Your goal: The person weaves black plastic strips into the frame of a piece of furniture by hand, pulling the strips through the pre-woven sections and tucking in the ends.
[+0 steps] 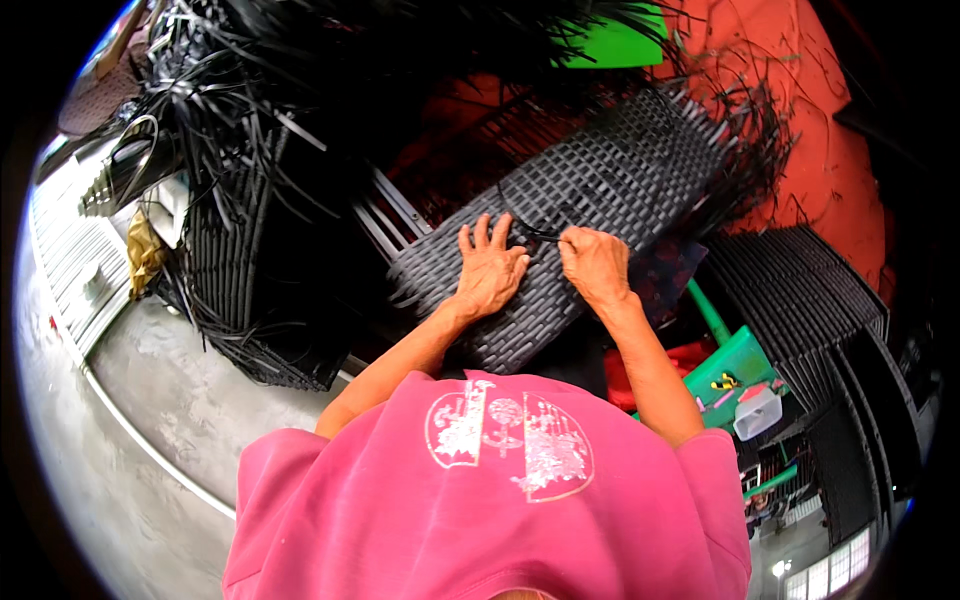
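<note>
- A dark grey woven panel of flat plastic wicker strips (pixel 600 190) lies tilted across the middle of the view, running from lower left to upper right, directly under both hands.
- The left hand (pixel 488 272) rests flat on the weave with fingers spread wide, pressing on the panel's lower part.
- The right hand (pixel 594 262) sits just beside it, closed in a pinch on a loose black plastic strip (pixel 535 232) that runs between the two hands.
- A tangled heap of loose black strips (pixel 250 80) fills the upper left.
- A green plastic stool (pixel 740 365) stands at the lower right, beside stacked dark woven panels (pixel 800 290).
</note>
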Available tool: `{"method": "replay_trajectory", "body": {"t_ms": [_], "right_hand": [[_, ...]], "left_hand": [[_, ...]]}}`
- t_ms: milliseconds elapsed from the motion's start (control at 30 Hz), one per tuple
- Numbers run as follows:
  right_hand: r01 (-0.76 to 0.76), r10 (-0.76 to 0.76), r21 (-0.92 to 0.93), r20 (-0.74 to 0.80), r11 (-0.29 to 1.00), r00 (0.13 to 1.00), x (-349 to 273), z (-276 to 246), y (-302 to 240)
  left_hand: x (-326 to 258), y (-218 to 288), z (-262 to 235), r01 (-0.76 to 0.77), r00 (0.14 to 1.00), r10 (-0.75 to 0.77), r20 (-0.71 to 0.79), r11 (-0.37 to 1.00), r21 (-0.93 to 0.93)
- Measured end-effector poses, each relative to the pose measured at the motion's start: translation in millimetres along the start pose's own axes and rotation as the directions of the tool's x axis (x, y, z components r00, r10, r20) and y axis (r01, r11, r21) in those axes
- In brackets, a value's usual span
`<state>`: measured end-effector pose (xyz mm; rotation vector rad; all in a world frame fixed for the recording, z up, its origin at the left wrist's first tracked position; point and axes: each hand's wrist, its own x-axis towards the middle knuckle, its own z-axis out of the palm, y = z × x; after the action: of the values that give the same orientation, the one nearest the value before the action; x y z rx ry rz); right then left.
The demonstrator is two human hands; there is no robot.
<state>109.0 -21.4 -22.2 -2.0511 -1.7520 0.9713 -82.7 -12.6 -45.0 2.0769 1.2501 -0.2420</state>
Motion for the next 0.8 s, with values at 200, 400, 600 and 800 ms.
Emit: {"method": "replay_trajectory", "body": {"t_ms": [200, 400, 600, 800], "right_hand": [[0.023, -0.023, -0.041, 0.01, 0.999, 1.0, -7, 16, 0], [0.035, -0.012, -0.123, 0.182, 0.992, 0.983, 2, 1, -15], [0.114, -0.09, -0.116, 0.193, 0.987, 0.977, 11, 12, -8], [0.24, -0.227, -0.078, 0.153, 0.968, 0.962, 8, 38, 9]], "left_hand": [[-4, 5, -7, 0.02, 0.995, -0.018, 0.1, 1.0, -0.016], [-6, 6, -7, 0.028, 0.996, -0.027, 0.087, 1.0, -0.013], [-4, 9, -6, 0.013, 1.0, -0.012, 0.027, 1.0, -0.006], [-14, 26, -11, 0.022, 0.997, -0.023, 0.079, 1.0, 0.018]]}}
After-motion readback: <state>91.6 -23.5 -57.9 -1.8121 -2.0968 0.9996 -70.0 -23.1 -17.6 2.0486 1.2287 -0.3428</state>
